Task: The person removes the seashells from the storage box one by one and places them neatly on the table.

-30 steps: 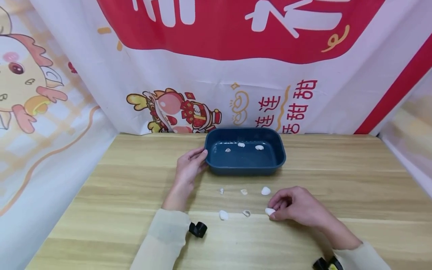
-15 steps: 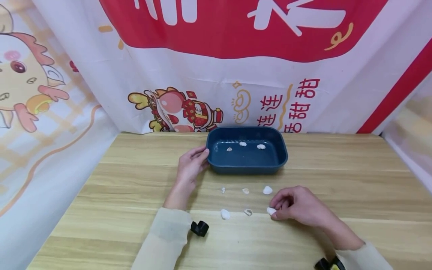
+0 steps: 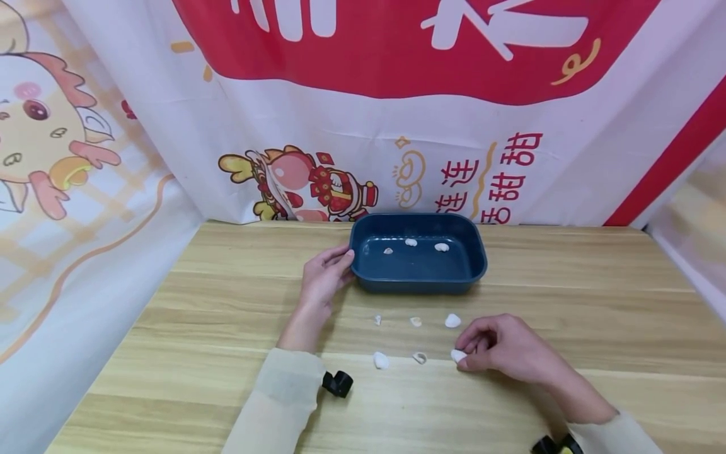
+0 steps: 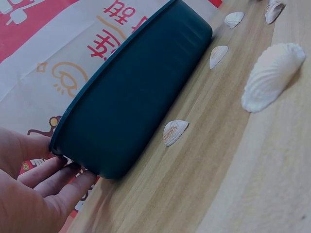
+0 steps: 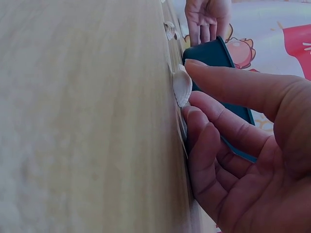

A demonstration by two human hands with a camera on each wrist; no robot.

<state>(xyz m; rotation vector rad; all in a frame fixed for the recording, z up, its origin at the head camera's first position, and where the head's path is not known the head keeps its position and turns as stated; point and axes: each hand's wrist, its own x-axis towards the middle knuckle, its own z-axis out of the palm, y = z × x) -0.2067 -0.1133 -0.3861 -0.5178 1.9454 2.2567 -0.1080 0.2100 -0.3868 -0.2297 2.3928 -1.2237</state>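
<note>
A dark blue rectangular plastic container (image 3: 420, 287) stands at the back of the wooden table. My left hand (image 3: 324, 277) grips its left end, thumb at the rim and fingers against the outer wall in the left wrist view. With my right hand (image 3: 505, 347) I pinch a white seashell (image 5: 182, 88) between thumb and fingertips, close over the table at the right end of the nearer row. Other seashells lie in front of the container: a white one (image 3: 452, 320), a ring-like one (image 3: 419, 357) and another white one (image 3: 381, 360) among them.
Inside the container sit 3 small shells, such as the whitish one (image 3: 442, 247) at the right. Small shells (image 3: 416, 321) also lie in the farther row. A printed cloth (image 3: 317, 113) hangs right behind the table (image 3: 170, 353).
The view has shifted slightly, so the scene sits a little farther right. Both hands keep their places on the container and the shell.
</note>
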